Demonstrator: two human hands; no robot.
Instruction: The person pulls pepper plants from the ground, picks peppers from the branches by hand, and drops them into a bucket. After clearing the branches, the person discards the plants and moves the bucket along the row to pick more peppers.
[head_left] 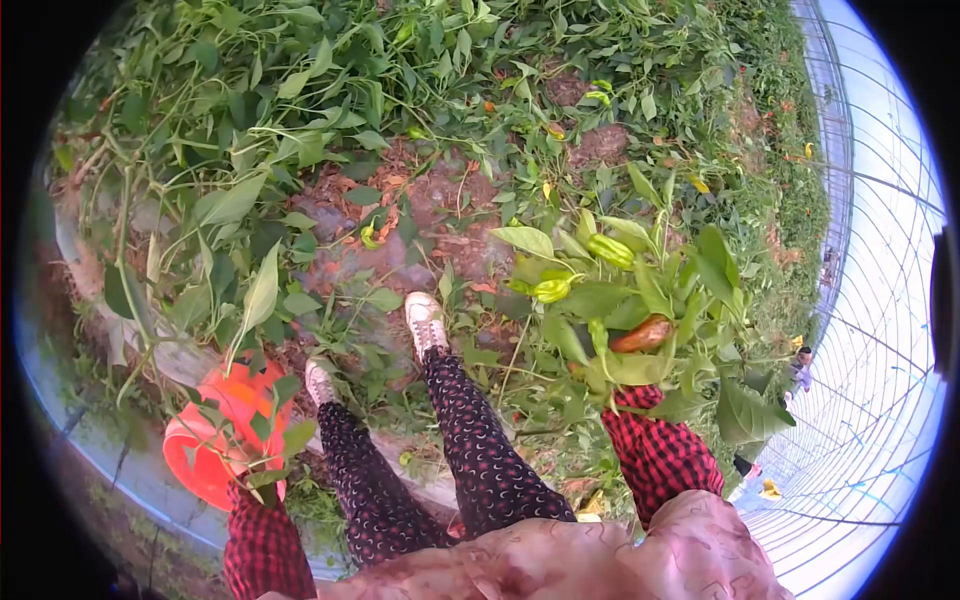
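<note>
My right hand (617, 403) is mostly hidden by leaves at the end of a red-and-black checked sleeve. A leafy pepper branch (655, 290) rises from it, bearing green peppers (553, 289) and one reddish-brown pepper (643, 335). My left hand (243, 462) is at an orange-red bucket (197, 462) at the lower left, with leaves and stems crossing in front of it. Its fingers are hidden, so I cannot tell what it grips.
Pepper plants (330, 70) spread thickly ahead. Fallen dry leaves (395, 155) lie on bare soil before my shoes (425, 315). A tall plant (130, 240) leans in at the left. Pale greenhouse sheeting (870, 280) curves along the right, with a person (802, 370) far off beside it.
</note>
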